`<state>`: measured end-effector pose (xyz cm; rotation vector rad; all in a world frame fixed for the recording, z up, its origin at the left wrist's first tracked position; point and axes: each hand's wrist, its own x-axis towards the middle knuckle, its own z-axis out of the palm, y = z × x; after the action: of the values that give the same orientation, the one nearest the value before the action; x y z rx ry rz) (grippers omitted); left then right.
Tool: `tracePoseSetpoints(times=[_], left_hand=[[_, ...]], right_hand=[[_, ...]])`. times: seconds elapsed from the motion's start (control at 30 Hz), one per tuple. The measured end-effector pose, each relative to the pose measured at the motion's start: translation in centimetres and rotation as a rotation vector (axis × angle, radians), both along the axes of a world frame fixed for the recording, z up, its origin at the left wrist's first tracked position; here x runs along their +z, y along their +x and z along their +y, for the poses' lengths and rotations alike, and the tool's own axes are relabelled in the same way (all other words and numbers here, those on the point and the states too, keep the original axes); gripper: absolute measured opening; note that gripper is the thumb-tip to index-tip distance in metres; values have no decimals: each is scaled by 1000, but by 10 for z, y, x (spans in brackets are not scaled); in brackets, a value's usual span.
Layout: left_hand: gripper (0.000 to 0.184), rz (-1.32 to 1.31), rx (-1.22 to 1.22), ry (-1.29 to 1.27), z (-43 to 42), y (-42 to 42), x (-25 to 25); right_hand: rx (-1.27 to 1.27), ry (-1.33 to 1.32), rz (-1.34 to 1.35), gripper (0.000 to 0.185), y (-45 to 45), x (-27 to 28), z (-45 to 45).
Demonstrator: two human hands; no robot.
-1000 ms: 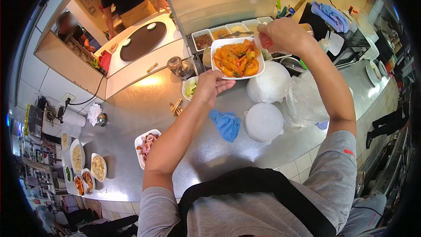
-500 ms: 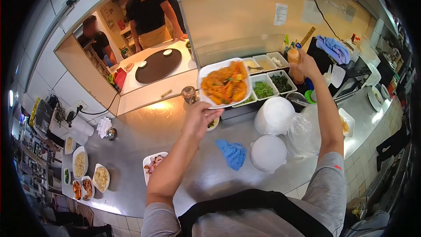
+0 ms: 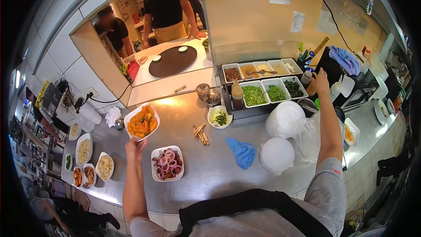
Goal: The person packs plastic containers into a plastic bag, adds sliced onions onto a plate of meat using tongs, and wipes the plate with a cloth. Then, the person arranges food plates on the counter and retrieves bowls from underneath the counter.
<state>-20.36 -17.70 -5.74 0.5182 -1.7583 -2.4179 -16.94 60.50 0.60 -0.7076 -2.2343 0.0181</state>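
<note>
My left hand (image 3: 135,148) grips the near edge of a white square bowl (image 3: 127,123). Orange saucy food (image 3: 142,122) with green bits fills it, and the bowl is held above the left part of the counter. A white dish (image 3: 154,174) of dark meat topped with red onion rings stands to its lower right. At the far right end of the ingredient rack, my right hand (image 3: 321,81) is beside an orange-brown sauce bottle (image 3: 311,89). Its fingers partly hide each other, so whether they still hold the bottle is unclear.
White tubs of chopped greens (image 3: 253,95) and toppings line the rack. Stacked white lids (image 3: 285,118), a blue cloth (image 3: 242,152) and a small bowl of greens (image 3: 219,117) lie nearer. Rice dishes (image 3: 104,166) stand left. A co-worker (image 3: 164,6) leans beside a brown oval tray (image 3: 172,62).
My left hand has carried the bowl of orange food left, away from the rack. My right hand has lowered the sauce bottle beside the tubs. The view has shifted slightly.
</note>
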Motion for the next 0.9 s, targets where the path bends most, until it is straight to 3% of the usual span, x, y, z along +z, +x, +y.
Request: tracePoseSetpoints(times=[0.1, 0.17, 0.2, 0.27, 0.33, 0.4, 0.5, 0.6, 0.7, 0.9], left_hand=[[19, -53, 121, 11, -36, 14, -20], [20, -89, 168, 68, -56, 18, -39], [20, -108, 190, 96, -64, 19, -48], [22, -132, 206, 128, -77, 22, -63], [26, -183, 190, 166, -91, 20, -79], [29, -129, 126, 246, -100, 19, -93], [35, -52, 0, 243, -113, 23, -101], [28, -61, -20, 233, -117, 18, -96], [27, -44, -10, 183, -117, 15, -88], [34, -2, -63, 222, -128, -9, -87]], right_hand=[[298, 43, 47, 40, 20, 52, -66], [533, -344, -97, 24, 37, 77, -123], [629, -515, -136, 27, 45, 73, -151], [765, -780, -252, 38, 75, 65, -220], [940, -777, -394, 30, 103, 41, -283], [1096, -1040, -653, 24, 127, 5, -332], [1215, -1218, -917, 35, 151, -60, -400], [1054, -1685, -841, 55, 164, -98, -460], [962, -1981, -609, 65, 160, -120, -509], [953, -2140, -467, 57, 140, -126, -574]])
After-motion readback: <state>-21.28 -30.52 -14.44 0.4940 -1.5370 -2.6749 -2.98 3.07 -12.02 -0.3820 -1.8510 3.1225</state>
